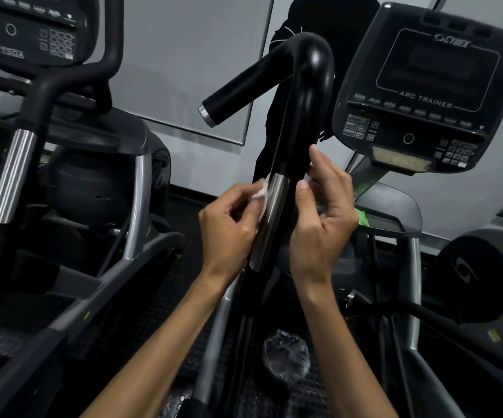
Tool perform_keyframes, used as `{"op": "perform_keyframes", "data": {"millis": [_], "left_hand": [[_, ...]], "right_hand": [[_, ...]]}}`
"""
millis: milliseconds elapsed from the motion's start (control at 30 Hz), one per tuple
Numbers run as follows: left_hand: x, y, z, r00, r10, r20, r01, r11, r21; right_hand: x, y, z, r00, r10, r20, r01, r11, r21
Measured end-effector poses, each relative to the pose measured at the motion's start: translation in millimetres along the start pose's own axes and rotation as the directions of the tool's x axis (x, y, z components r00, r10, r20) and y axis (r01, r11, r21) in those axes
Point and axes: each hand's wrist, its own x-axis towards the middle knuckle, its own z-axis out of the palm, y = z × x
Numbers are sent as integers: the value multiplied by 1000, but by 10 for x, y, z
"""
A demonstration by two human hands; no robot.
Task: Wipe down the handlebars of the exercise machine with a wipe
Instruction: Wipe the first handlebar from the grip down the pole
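Handlebar (298, 122): black, hooked at top, rising upright between both hands.
Wipe (260, 194): white, lying against the handlebar's metal sleeve (269, 218).
Left hand (229, 227): pinching the wipe.
Right hand (322, 218): fingers curling just beside the bar; whether it is gripping anything, cannot tell.

Right console (437, 86) reads "CYBEX", "ARC TRAINER"; left console (27, 31) "750A".

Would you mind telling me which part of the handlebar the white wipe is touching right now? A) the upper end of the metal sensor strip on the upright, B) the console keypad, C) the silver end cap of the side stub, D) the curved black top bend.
A: the left hand pinches the wipe against the upper end of the metal sensor strip on the handlebar upright.
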Motion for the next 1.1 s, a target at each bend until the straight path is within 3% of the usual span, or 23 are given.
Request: {"op": "perform_keyframes", "data": {"millis": [67, 167, 300, 367, 500, 600, 733, 833, 1000, 1100], "left_hand": [[112, 130, 64, 1000, 16, 27, -13, 995, -103], [146, 30, 69, 993, -74, 89, 89, 980, -178], [-135, -223, -56, 987, -144, 64, 138, 986, 90], [-111, -175, -67, 993, -115, 42, 108, 986, 127], [144, 77, 29, 997, 1, 72, 0, 1000, -18], [99, -9, 43, 995, -33, 99, 44, 993, -109], [-218, -330, -160, 971, -184, 153, 165, 978, 128], [-140, -250, -227, 972, -173, 159, 120, 947, 297], [28, 65, -42, 993, -21, 114, 26, 999, -42], [-125, -118, -49, 980, -132, 151, 146, 985, -89]], "right_hand": [[-5, 3, 7, 1000, -5, 1, 5, 1000, -8], [-3, 17, 0, 999, -29, 13, 29, 999, -21], [5, 59, -18, 997, -60, 44, 62, 998, -31], [6, 60, -9, 997, -69, 40, 71, 996, -46], [-4, 56, 7, 997, -72, 24, 73, 996, -50], [7, 76, -8, 997, -67, 33, 69, 997, -34], [7, 92, -3, 998, -66, 24, 66, 998, -17], [-23, 88, 41, 998, -56, -3, 56, 998, -14], [-33, 90, 40, 999, -50, -12, 50, 999, -14], [-22, 78, 24, 999, -47, 0, 47, 999, -11]]}}
